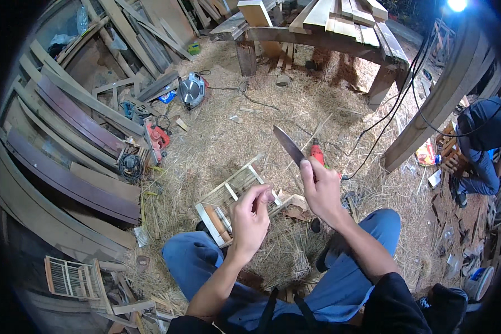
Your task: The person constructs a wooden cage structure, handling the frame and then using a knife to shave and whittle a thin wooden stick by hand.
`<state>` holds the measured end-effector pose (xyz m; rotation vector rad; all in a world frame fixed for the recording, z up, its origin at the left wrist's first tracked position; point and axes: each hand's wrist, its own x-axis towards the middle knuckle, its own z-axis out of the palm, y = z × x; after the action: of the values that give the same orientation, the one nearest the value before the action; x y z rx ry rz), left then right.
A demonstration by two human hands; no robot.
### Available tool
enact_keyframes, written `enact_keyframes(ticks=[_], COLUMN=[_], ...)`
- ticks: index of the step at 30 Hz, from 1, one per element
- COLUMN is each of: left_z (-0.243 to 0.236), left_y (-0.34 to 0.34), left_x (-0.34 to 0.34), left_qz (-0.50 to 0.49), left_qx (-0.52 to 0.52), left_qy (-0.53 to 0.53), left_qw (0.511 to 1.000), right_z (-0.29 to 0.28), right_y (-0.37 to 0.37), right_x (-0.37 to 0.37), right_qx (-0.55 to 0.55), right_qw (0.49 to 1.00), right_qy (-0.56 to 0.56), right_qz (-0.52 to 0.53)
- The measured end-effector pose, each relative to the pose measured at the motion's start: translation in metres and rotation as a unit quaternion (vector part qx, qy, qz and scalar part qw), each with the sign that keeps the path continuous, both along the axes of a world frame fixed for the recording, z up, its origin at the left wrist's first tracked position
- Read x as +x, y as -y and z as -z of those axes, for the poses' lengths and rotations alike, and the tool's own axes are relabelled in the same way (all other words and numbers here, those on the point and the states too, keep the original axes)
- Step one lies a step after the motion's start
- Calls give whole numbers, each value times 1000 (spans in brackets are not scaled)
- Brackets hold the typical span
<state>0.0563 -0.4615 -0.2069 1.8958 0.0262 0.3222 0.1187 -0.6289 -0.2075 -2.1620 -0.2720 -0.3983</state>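
My right hand (321,189) grips a knife (288,143), its dark blade slanting up and to the left. To its left my left hand (251,214) is raised with thumb and fingers pinched together; whatever they hold, if anything, is too small to make out. Below and beyond the left hand lies a small wooden frame with thin slats (231,188), partly hidden by that hand. A red power drill (316,151) rests on the ground just behind the right hand, which partly covers it.
Straw-like shavings (250,128) cover the ground. A circular saw (192,91) and a red power tool (157,140) lie at left, near leaning planks (89,106). Ahead stands a workbench (317,36) stacked with boards. Right, cables hang by a post (423,122); another person (481,145) sits beyond.
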Motion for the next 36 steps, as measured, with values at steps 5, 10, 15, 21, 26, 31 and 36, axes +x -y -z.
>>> enact_keyframes(ticks=[5, 10, 15, 21, 26, 31, 36], left_z=[10, 5, 2, 10, 13, 13, 19], left_y=[-6, -5, -5, -8, -6, -6, -8], left_x=[2, 1, 0, 3, 2, 2, 2], left_qz=[27, 24, 18, 12, 12, 2, -18], left_qx=[-60, -57, -45, -36, -46, -11, -6], left_qy=[-13, -19, -9, -10, -13, 29, 29], left_qw=[998, 998, 999, 999, 999, 1000, 999], right_z=[6, 8, 0, 11, 18, 13, 11], right_y=[-13, -7, -7, -13, -17, -13, -14], right_x=[-19, -16, -7, -15, -24, -13, -14], right_qx=[-33, -60, -29, -54, -63, -60, -45], right_qw=[998, 997, 999, 997, 995, 997, 998], right_qy=[32, 21, -22, 13, 27, 15, 10], right_qz=[-45, -39, -15, -53, -72, -50, -49])
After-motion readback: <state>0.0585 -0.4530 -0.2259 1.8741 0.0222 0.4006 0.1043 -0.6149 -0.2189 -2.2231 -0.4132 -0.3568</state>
